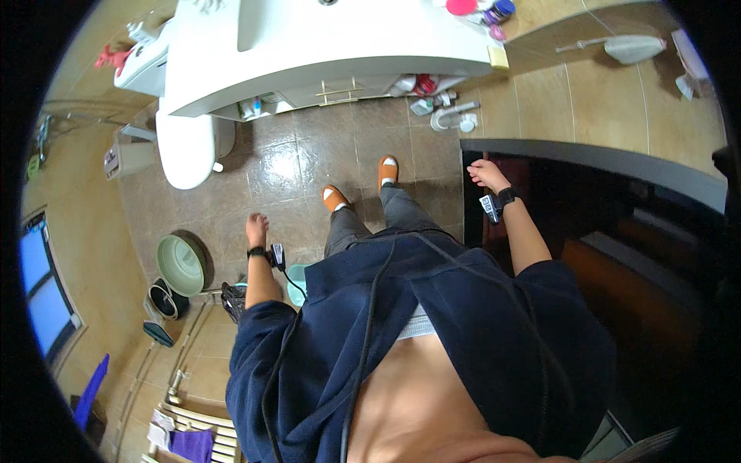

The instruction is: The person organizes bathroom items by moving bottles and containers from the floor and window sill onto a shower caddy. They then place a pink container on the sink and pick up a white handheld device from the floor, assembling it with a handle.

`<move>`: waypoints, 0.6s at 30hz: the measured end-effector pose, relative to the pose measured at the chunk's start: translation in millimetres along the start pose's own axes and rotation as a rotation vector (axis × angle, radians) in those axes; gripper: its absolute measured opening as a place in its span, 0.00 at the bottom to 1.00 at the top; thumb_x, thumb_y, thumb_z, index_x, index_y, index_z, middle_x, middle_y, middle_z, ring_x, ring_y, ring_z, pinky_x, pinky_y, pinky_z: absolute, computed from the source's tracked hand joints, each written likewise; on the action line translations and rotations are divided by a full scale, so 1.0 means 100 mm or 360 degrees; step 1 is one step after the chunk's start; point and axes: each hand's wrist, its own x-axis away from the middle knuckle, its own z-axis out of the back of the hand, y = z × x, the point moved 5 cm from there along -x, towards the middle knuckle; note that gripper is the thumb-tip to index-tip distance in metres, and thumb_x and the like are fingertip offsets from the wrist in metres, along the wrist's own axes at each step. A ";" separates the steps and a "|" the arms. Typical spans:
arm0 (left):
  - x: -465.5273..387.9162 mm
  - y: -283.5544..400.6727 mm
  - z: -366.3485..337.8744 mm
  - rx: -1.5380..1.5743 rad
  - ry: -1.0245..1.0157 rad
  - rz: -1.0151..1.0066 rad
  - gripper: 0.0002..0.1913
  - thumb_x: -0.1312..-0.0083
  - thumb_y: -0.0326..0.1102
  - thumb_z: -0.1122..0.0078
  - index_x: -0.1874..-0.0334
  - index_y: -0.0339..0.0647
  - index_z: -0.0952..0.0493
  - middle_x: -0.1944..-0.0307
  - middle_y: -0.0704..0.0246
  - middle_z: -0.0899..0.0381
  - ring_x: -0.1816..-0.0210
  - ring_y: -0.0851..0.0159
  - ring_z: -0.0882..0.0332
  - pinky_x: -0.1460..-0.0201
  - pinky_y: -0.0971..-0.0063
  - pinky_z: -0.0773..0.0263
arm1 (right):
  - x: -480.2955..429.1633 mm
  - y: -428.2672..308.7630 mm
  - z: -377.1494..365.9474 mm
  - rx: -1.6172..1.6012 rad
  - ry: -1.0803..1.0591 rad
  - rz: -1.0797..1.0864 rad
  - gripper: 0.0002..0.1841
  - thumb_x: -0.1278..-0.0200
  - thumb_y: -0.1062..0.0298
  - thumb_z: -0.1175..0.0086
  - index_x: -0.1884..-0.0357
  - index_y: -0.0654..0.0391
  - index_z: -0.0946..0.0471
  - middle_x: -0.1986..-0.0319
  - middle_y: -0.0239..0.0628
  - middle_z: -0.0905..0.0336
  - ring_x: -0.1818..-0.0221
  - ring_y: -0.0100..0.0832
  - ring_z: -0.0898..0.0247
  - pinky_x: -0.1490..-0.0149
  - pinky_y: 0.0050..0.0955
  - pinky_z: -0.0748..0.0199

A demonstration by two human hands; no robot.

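My left hand [256,228] hangs over the tiled floor [278,199] with loosely curled fingers and nothing visible in it. A green plastic basin [180,264] is the nearest large thing to its left. At the dark doorway [524,173] my right hand [487,175] is held out, fingers slightly bent and holding nothing. Both wrists wear black straps with small devices, and a cable runs from the left one. Ahead stands a white washbasin counter [347,43] over a cabinet with an open shelf [260,107]. Neither hand touches anything.
A white toilet [186,150] stands left of the counter, beside a waste bin [130,159]. Bottles [425,105] and a white pipe-like fitting [454,117] lie by the right wall. A black bag [233,301], a turquoise basin [296,283] and a slatted rack [226,431] are lower left.
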 end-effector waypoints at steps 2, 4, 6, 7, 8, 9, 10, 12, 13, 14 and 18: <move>-0.17 0.61 -0.49 -0.0599 -0.0208 -0.0345 0.16 0.36 0.38 0.47 0.50 0.35 0.28 0.64 0.57 0.18 0.65 0.58 0.18 0.60 0.69 0.24 | 0.21 0.38 0.10 -0.0085 0.0134 -0.0169 0.17 0.37 0.56 0.44 0.55 0.59 0.25 0.67 0.31 0.23 0.68 0.24 0.29 0.65 0.27 0.28; -0.20 1.05 -0.98 -0.0968 -0.0312 -0.0519 0.16 0.36 0.38 0.47 0.50 0.36 0.27 0.63 0.54 0.18 0.63 0.55 0.18 0.58 0.67 0.25 | 0.34 0.65 0.18 -0.0189 0.0163 -0.0225 0.17 0.36 0.55 0.45 0.53 0.59 0.26 0.65 0.31 0.23 0.66 0.25 0.28 0.61 0.29 0.27; -0.13 1.35 -1.45 -0.1096 -0.0393 -0.0585 0.17 0.37 0.38 0.47 0.49 0.37 0.27 0.62 0.53 0.18 0.61 0.55 0.17 0.56 0.66 0.25 | 0.38 0.88 0.28 -0.0301 0.0207 -0.0294 0.19 0.36 0.55 0.45 0.51 0.58 0.27 0.61 0.33 0.24 0.63 0.28 0.27 0.57 0.32 0.27; -0.08 1.46 -1.67 -0.1121 -0.0419 -0.0596 0.17 0.37 0.39 0.47 0.48 0.37 0.27 0.62 0.52 0.18 0.60 0.55 0.17 0.56 0.66 0.25 | 0.33 0.96 0.32 -0.0371 0.0192 -0.0285 0.19 0.36 0.55 0.45 0.51 0.58 0.27 0.61 0.33 0.24 0.62 0.28 0.27 0.56 0.32 0.27; -0.03 1.51 -1.89 -0.1066 -0.0504 -0.0532 0.18 0.36 0.39 0.47 0.48 0.36 0.27 0.62 0.53 0.18 0.61 0.57 0.17 0.57 0.67 0.25 | 0.27 1.05 0.37 -0.0428 0.0192 -0.0294 0.19 0.36 0.55 0.45 0.51 0.58 0.27 0.61 0.34 0.24 0.61 0.29 0.27 0.56 0.33 0.27; 0.03 1.55 -2.09 -0.0985 -0.0568 -0.0484 0.18 0.36 0.38 0.47 0.47 0.36 0.27 0.62 0.55 0.18 0.62 0.59 0.17 0.58 0.68 0.25 | 0.17 1.15 0.43 -0.0476 0.0201 -0.0318 0.19 0.36 0.55 0.44 0.50 0.58 0.27 0.60 0.34 0.24 0.60 0.29 0.27 0.55 0.34 0.27; 0.09 1.56 -2.27 -0.0989 -0.0592 -0.0444 0.18 0.36 0.38 0.48 0.47 0.36 0.27 0.63 0.57 0.18 0.63 0.60 0.17 0.59 0.68 0.25 | 0.04 1.22 0.50 -0.0494 0.0210 -0.0344 0.20 0.37 0.56 0.44 0.50 0.58 0.27 0.61 0.34 0.24 0.60 0.30 0.26 0.55 0.34 0.26; 0.23 1.51 -2.59 -0.0909 -0.0650 -0.0398 0.18 0.35 0.37 0.48 0.46 0.36 0.28 0.64 0.58 0.18 0.64 0.62 0.17 0.61 0.70 0.25 | -0.31 1.34 0.65 -0.0536 0.0189 -0.0300 0.20 0.38 0.56 0.43 0.49 0.59 0.28 0.61 0.35 0.23 0.61 0.30 0.26 0.56 0.33 0.26; 0.31 1.47 -2.72 -0.0894 -0.0678 -0.0421 0.18 0.35 0.37 0.49 0.46 0.35 0.28 0.64 0.58 0.18 0.65 0.63 0.17 0.62 0.71 0.25 | -0.52 1.42 0.75 -0.0530 0.0202 -0.0301 0.20 0.38 0.57 0.43 0.49 0.59 0.28 0.61 0.35 0.23 0.61 0.30 0.26 0.56 0.33 0.26; 0.38 1.41 -2.82 -0.0834 -0.0708 -0.0395 0.18 0.35 0.38 0.49 0.47 0.34 0.28 0.63 0.59 0.18 0.66 0.63 0.17 0.62 0.72 0.24 | -0.76 1.48 0.86 -0.0540 0.0240 -0.0265 0.21 0.40 0.58 0.42 0.49 0.60 0.27 0.62 0.36 0.23 0.64 0.29 0.25 0.60 0.32 0.25; 0.64 0.98 -3.06 -0.0819 -0.0473 -0.0013 0.16 0.35 0.38 0.50 0.49 0.34 0.28 0.63 0.60 0.18 0.67 0.66 0.18 0.67 0.76 0.25 | -1.89 1.66 1.31 -0.0246 0.0298 -0.0059 0.20 0.40 0.62 0.41 0.50 0.62 0.27 0.68 0.36 0.22 0.72 0.26 0.26 0.68 0.26 0.26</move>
